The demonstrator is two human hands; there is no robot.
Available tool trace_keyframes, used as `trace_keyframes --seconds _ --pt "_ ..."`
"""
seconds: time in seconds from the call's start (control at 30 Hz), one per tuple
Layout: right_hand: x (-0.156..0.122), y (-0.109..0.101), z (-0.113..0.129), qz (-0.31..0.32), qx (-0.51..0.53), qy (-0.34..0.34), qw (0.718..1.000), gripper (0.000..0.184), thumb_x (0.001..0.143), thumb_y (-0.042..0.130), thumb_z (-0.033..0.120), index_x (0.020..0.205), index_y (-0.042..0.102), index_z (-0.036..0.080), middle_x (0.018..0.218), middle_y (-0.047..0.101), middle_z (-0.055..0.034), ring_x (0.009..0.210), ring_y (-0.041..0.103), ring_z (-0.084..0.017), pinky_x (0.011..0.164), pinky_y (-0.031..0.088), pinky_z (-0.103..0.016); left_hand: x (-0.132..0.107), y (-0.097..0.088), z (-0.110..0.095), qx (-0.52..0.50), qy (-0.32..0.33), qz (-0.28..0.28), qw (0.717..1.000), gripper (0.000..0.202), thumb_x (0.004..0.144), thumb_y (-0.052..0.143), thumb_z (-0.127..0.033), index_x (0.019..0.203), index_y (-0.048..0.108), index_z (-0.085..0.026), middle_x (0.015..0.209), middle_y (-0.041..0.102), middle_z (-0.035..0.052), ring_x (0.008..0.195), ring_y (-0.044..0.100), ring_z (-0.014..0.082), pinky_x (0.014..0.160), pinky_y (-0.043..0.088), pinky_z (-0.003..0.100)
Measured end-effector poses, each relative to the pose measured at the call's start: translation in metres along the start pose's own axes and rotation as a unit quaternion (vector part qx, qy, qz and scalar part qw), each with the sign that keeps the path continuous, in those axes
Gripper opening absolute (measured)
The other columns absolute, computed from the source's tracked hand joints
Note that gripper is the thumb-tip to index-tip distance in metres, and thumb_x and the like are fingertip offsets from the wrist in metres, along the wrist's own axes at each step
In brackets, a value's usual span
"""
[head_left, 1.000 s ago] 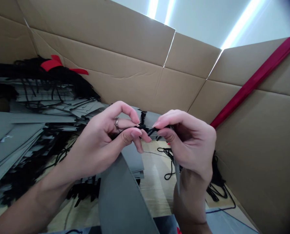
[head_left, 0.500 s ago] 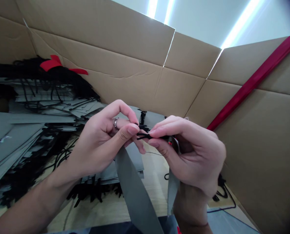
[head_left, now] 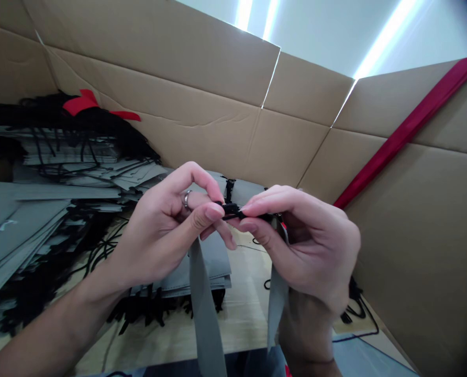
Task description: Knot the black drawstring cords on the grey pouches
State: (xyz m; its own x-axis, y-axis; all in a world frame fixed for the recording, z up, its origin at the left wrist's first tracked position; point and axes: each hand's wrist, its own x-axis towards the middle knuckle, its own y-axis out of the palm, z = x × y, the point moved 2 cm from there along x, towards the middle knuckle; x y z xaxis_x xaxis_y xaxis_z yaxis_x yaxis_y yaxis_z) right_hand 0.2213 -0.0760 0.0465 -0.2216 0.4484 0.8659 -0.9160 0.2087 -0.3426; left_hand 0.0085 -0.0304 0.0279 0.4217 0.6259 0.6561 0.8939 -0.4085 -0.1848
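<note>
Near the middle of the head view, my left hand (head_left: 170,225) and my right hand (head_left: 304,241) face each other with a small gap between the fingertips. Thin black cord (head_left: 231,210) bridges that gap, pinched at one side by my left thumb and fingers and at the other by my right thumb and index finger. A ring sits on a left finger. Grey strips hang below: a long one (head_left: 206,309) under my left hand and a shorter one (head_left: 277,301) under my right. How the strips join the cord is hidden behind the fingers.
Grey flat pieces with black cords (head_left: 25,230) are piled on the left, with a red strip (head_left: 80,103) on top. Another grey stack (head_left: 213,262) lies behind my hands. Cardboard walls (head_left: 202,110) enclose the table; a dark red band (head_left: 406,139) slants along the right one.
The cord between my fingertips has shifted and looks more bunched. The long grey strip has swung and now hangs straighter and narrower. Both hands stay nearly in place.
</note>
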Motion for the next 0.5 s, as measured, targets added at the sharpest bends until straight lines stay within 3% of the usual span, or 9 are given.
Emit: trace_keyframes --seconds 0.5 --pt "0.0003 -0.0008 0.0017 0.007 0.010 0.012 1.000 0.015 0.102 0.084 0.012 0.108 0.082 0.026 0.103 0.085 -0.0015 0.087 0.079 -0.019 0.073 0.064 -0.036 0.0010 0.0039 -0.0018 -0.042 -0.002 0.009 0.999 0.018 0.117 0.071 -0.038 0.110 0.059 -0.027 0.079 0.087 -0.0041 0.071 0.086 0.0146 0.061 0.060 0.020"
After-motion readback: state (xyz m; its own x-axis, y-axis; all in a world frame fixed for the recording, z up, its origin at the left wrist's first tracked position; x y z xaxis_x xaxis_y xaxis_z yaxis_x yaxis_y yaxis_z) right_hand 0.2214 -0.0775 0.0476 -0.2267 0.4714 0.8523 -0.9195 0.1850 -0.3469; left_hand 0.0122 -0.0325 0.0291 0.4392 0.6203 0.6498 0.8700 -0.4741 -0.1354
